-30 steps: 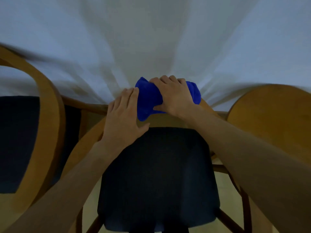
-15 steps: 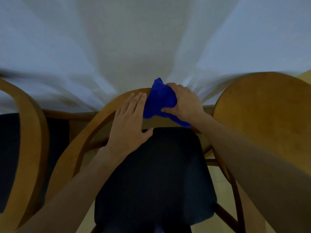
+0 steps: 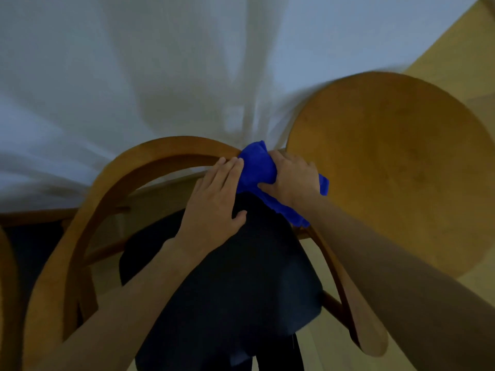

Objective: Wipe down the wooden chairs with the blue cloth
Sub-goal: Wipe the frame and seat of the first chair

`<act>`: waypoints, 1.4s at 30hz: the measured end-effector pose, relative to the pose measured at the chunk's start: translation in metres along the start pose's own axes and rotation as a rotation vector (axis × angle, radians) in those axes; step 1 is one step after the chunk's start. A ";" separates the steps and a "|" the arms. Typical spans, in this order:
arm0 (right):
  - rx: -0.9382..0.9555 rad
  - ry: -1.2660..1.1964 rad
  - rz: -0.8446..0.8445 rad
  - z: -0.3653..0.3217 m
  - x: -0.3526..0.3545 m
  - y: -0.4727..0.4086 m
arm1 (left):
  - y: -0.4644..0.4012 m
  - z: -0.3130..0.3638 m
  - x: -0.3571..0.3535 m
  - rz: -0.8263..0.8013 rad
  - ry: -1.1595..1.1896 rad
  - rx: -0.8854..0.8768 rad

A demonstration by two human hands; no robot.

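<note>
Blue cloth (image 3: 258, 167), seemingly soft, bunched on curved wooden chair (image 3: 150, 156).

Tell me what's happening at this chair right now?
A person is wiping the curved wooden backrest of a chair with a dark seat cushion. The right hand grips a bunched blue cloth against the right side of the top rail, while the left hand rests flat beside it. A white tablecloth hangs just beyond, and another wooden chair back stands to the right.

No legible text, label or number anywhere.
</note>
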State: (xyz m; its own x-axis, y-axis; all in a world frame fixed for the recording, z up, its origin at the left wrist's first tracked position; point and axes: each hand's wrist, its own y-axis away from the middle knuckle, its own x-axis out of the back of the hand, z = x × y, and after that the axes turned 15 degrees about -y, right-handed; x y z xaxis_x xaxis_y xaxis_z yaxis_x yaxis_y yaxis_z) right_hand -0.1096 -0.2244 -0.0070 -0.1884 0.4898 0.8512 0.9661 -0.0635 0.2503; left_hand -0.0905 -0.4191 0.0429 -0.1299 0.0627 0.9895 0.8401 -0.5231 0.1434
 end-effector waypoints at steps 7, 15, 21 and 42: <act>-0.099 -0.033 0.121 0.024 0.002 0.036 | 0.002 0.039 -0.002 -0.034 -0.046 -0.115; -0.226 -0.036 0.226 0.054 -0.006 0.101 | 0.022 0.075 -0.012 -0.054 -0.028 -0.196; -0.369 -0.047 0.247 0.071 -0.016 0.167 | 0.043 0.100 -0.018 -0.069 -0.040 -0.276; -0.476 -0.241 0.049 0.097 -0.022 0.314 | 0.124 0.167 -0.032 -0.189 0.085 -0.553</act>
State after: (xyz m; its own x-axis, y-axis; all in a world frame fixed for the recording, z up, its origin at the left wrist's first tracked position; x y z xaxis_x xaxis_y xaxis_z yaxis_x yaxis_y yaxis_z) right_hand 0.2149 -0.1710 0.0084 -0.0447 0.6585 0.7513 0.7752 -0.4515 0.4419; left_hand 0.1059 -0.3439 0.0312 -0.3115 0.1419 0.9396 0.4015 -0.8766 0.2654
